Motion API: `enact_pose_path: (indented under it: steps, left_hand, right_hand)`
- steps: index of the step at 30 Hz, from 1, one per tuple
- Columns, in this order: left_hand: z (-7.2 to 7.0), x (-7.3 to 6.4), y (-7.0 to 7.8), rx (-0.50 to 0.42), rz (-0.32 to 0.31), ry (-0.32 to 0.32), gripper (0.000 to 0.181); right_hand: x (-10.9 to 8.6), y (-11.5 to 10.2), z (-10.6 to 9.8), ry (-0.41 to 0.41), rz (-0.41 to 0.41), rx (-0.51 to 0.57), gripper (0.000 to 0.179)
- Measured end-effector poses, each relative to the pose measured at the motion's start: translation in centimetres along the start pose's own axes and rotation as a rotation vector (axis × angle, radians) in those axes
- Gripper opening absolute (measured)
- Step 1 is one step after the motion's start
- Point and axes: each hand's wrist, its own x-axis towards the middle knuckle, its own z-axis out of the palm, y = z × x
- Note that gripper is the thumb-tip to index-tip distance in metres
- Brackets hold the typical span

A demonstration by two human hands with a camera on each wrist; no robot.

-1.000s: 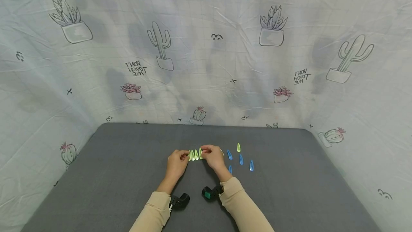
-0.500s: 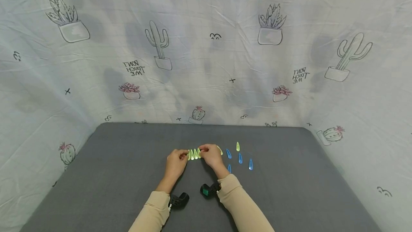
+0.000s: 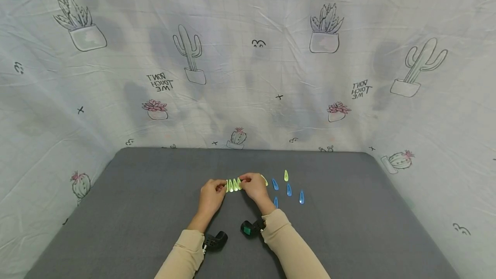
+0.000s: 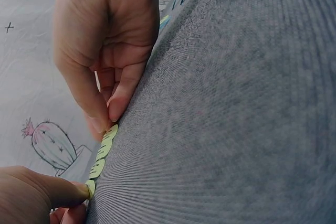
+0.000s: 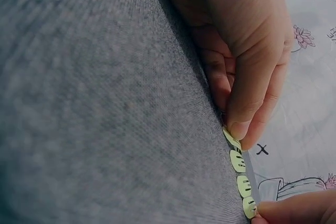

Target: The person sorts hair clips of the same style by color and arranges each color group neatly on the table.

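pinching the two outer of four glossy yellow-green teardrop hair clips (image 3: pixel 235 185), the left hand (image 3: pixel 212 193) and right hand (image 3: pixel 255 187) flank a formed row on the grey fabric-covered table (image 3: pixel 341 236), leaving two loose yellow-green clips (image 3: pixel 286 175) and four blue teardrop clips (image 3: pixel 289 190) rightward.

Lime clips (image 5: pixel 241 187) in line, left hand (image 5: pixel 244 45), right hand (image 5: pixel 300 208) at opposite ends

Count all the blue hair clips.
4: three blue teardrop-shaped hair clips in a slanting row right of the right hand, another beside the beige right sleeve, which may hide more.
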Motion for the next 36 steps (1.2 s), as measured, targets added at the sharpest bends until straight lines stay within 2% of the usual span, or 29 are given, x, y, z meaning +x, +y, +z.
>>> enact_pose_path:
  steps: [9,17,29,36]
  left_hand:
    - [0.0,0.1,0.0,-0.004,0.003,0.006,0.012]
    - [0.1,0.1,-0.2,-0.001,0.011,0.014,0.011]
    - [0.0,0.0,-0.2,0.009,0.013,0.005,0.013]
    - [0.2,-0.1,-0.2,0.013,0.003,0.000,0.012]
  right_hand:
    - [-0.5,0.3,0.1,0.043,-0.060,0.036,0.020]
    - [-1.1,0.3,-0.5,0.021,-0.051,0.103,0.024]
    - [-1.7,0.8,-3.5,-0.016,-0.158,0.166,0.029]
    - [-2.0,1.3,-5.5,0.000,-0.152,0.216,0.033]
